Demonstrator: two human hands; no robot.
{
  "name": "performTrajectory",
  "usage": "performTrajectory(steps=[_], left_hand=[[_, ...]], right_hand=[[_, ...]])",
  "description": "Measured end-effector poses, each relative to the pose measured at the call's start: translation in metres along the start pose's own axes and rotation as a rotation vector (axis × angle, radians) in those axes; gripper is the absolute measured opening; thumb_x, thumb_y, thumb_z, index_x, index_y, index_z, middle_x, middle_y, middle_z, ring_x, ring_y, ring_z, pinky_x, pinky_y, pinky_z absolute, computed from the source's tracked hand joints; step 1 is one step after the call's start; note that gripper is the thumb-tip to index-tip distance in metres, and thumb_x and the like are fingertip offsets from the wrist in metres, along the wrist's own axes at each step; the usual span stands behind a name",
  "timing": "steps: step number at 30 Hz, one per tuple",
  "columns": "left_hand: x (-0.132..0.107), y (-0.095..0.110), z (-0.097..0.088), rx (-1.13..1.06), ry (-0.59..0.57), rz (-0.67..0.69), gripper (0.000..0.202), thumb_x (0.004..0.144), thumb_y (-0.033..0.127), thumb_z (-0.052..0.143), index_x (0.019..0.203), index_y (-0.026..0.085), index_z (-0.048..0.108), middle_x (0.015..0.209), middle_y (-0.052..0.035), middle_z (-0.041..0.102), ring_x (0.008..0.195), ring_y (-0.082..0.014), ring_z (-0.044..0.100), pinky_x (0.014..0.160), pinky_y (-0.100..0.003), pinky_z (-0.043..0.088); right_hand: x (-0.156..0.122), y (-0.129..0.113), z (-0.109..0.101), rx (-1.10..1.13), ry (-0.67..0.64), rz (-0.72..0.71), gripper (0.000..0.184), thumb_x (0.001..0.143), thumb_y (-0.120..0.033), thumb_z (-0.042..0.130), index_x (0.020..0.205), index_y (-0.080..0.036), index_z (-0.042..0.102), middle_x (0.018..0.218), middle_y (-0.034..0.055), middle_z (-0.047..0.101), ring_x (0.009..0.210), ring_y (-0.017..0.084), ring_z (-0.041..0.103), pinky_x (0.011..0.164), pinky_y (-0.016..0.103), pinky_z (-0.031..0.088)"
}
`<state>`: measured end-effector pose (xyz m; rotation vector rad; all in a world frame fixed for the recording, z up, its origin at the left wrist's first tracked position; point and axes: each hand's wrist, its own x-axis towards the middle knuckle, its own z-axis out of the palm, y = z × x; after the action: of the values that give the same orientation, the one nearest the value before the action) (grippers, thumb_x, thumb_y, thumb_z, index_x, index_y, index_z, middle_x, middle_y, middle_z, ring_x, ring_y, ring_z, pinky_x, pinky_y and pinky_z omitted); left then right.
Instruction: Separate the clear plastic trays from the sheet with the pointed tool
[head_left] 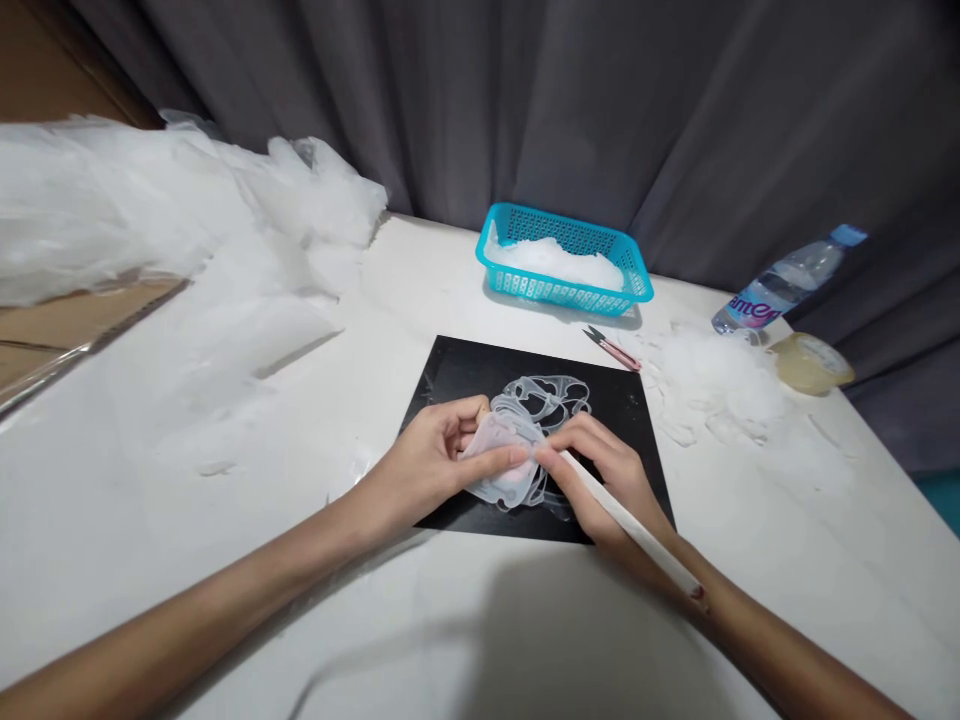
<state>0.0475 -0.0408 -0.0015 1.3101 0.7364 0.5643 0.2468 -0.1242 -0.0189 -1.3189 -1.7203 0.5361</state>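
Observation:
Over the black mat point(450, 370), my left hand point(442, 450) grips a thin translucent plastic piece point(499, 450) with rounded corners, its thumb flat on top. My right hand point(607, 470) is closed, thumb and fingertips pinched at that piece's right edge. A long, slim white tool point(634, 525) lies along this hand, running from the fingertips back to the wrist. What its tip looks like is hidden by the fingers. Behind and below the piece, a tangle of clear plastic offcuts point(555, 395) lies loosely on the mat.
A blue basket point(566, 290) with white pieces stands at the back. Thread snips point(611, 348) lie beyond the mat. On the right are a white scrap heap point(720, 375), a water bottle point(787, 285) and a yellowish container point(810, 362). Plastic bags point(150, 210) fill the left.

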Motion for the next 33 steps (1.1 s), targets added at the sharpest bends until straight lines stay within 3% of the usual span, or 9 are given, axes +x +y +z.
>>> performTrajectory(steps=[6, 10, 15, 18, 21, 23, 26, 33], left_hand=[[-0.007, 0.002, 0.001, -0.031, -0.009, -0.030, 0.040, 0.085, 0.032, 0.083, 0.073, 0.018, 0.049, 0.068, 0.0063, 0.058, 0.064, -0.0087, 0.054, 0.059, -0.019, 0.043], [-0.011, 0.004, 0.001, -0.047, -0.019, -0.047, 0.038, 0.086, 0.034, 0.083, 0.077, 0.018, 0.050, 0.071, 0.0050, 0.063, 0.065, -0.0098, 0.058, 0.060, -0.020, 0.045], [-0.008, 0.005, -0.004, -0.015, -0.015, -0.071, 0.038, 0.082, 0.034, 0.086, 0.076, 0.018, 0.052, 0.067, 0.0059, 0.060, 0.062, -0.0086, 0.056, 0.060, -0.019, 0.042], [-0.006, 0.004, -0.010, -0.016, -0.003, -0.123, 0.045, 0.078, 0.034, 0.089, 0.072, 0.018, 0.047, 0.063, 0.0073, 0.054, 0.059, -0.0083, 0.054, 0.057, -0.019, 0.039], [-0.006, 0.002, -0.018, 0.018, -0.073, -0.171, 0.039, 0.079, 0.037, 0.087, 0.080, 0.018, 0.053, 0.067, 0.0047, 0.061, 0.060, -0.0099, 0.055, 0.055, -0.019, 0.038], [-0.006, 0.003, -0.023, 0.055, -0.113, -0.169, 0.036, 0.081, 0.040, 0.085, 0.087, 0.018, 0.057, 0.071, 0.0034, 0.064, 0.061, -0.0107, 0.056, 0.055, -0.020, 0.040], [-0.006, 0.008, -0.027, 0.108, -0.080, -0.122, 0.037, 0.081, 0.041, 0.085, 0.090, 0.019, 0.058, 0.073, 0.0040, 0.062, 0.063, -0.0110, 0.056, 0.056, -0.020, 0.041], [-0.002, 0.009, -0.029, 0.118, -0.064, -0.088, 0.038, 0.082, 0.039, 0.086, 0.094, 0.019, 0.056, 0.079, 0.0014, 0.066, 0.067, -0.0113, 0.059, 0.058, -0.020, 0.043]], right_hand=[[-0.004, 0.001, 0.002, -0.167, 0.034, -0.107, 0.014, 0.104, -0.017, 0.055, 0.092, -0.021, 0.062, 0.085, 0.0026, 0.061, 0.080, 0.018, 0.057, 0.076, 0.035, 0.041], [-0.005, -0.003, 0.001, -0.212, -0.001, -0.097, 0.015, 0.105, -0.018, 0.054, 0.092, -0.021, 0.062, 0.085, 0.0025, 0.063, 0.079, 0.018, 0.058, 0.076, 0.036, 0.040], [0.000, 0.004, 0.000, -0.282, 0.017, -0.111, 0.017, 0.105, -0.018, 0.052, 0.091, -0.023, 0.062, 0.085, 0.0036, 0.065, 0.078, 0.019, 0.060, 0.075, 0.037, 0.041], [0.006, 0.015, -0.003, -0.346, 0.083, -0.078, 0.019, 0.104, -0.018, 0.051, 0.089, -0.022, 0.062, 0.085, 0.0046, 0.065, 0.079, 0.020, 0.061, 0.075, 0.036, 0.043], [0.011, 0.021, -0.008, -0.374, 0.143, -0.038, 0.017, 0.104, -0.019, 0.054, 0.089, -0.022, 0.063, 0.086, 0.0047, 0.064, 0.080, 0.020, 0.062, 0.075, 0.035, 0.045], [0.012, 0.021, -0.011, -0.369, 0.095, -0.067, 0.016, 0.103, -0.019, 0.054, 0.091, -0.022, 0.064, 0.086, 0.0044, 0.065, 0.080, 0.020, 0.062, 0.076, 0.036, 0.046], [0.012, 0.018, -0.014, -0.294, 0.018, -0.119, 0.014, 0.103, -0.019, 0.056, 0.098, -0.022, 0.068, 0.088, 0.0049, 0.065, 0.082, 0.020, 0.062, 0.080, 0.037, 0.048], [0.008, 0.010, -0.024, -0.114, 0.031, -0.095, 0.016, 0.098, -0.017, 0.061, 0.109, -0.022, 0.071, 0.093, 0.0055, 0.066, 0.086, 0.020, 0.063, 0.079, 0.037, 0.053]])
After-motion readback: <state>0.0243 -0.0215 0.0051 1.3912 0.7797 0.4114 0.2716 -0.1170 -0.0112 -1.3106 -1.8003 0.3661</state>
